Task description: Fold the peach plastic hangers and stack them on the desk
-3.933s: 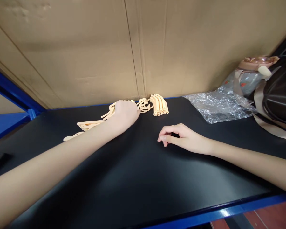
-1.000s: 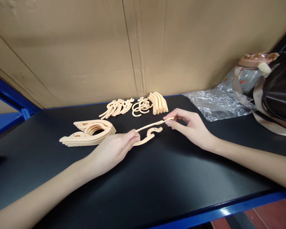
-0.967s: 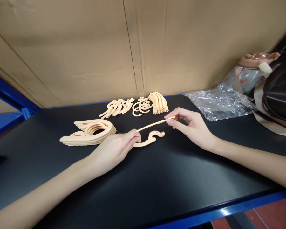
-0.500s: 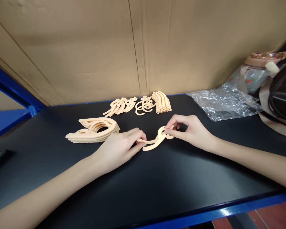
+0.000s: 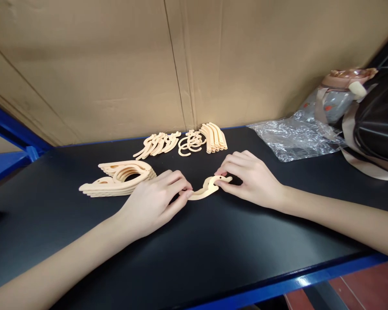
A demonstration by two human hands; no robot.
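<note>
Two thin beige cut-out pieces (image 5: 207, 189) lie stacked on the black tabletop (image 5: 213, 258), between my hands. My left hand (image 5: 155, 202) pinches their left end with thumb and fingers. My right hand (image 5: 248, 178) pinches their right end, fingers curled. A stack of larger curved beige pieces (image 5: 119, 178) lies just left of my left hand. Further back, near the cardboard wall, sit three small groups of beige parts: wavy strips (image 5: 157, 145), hooks (image 5: 190, 143) and curved bars (image 5: 215, 137).
A crumpled clear plastic bag (image 5: 294, 137) lies at the back right. Beside it stand a bottle with a pink lid (image 5: 338, 92) and a dark bag (image 5: 380, 125). Cardboard (image 5: 181, 64) walls the back. The table's blue front edge (image 5: 294, 284) runs along the bottom right.
A second ago my hands held a thin strip in the air above a hooked piece. They have since lowered it onto that piece and now press both together on the table.
</note>
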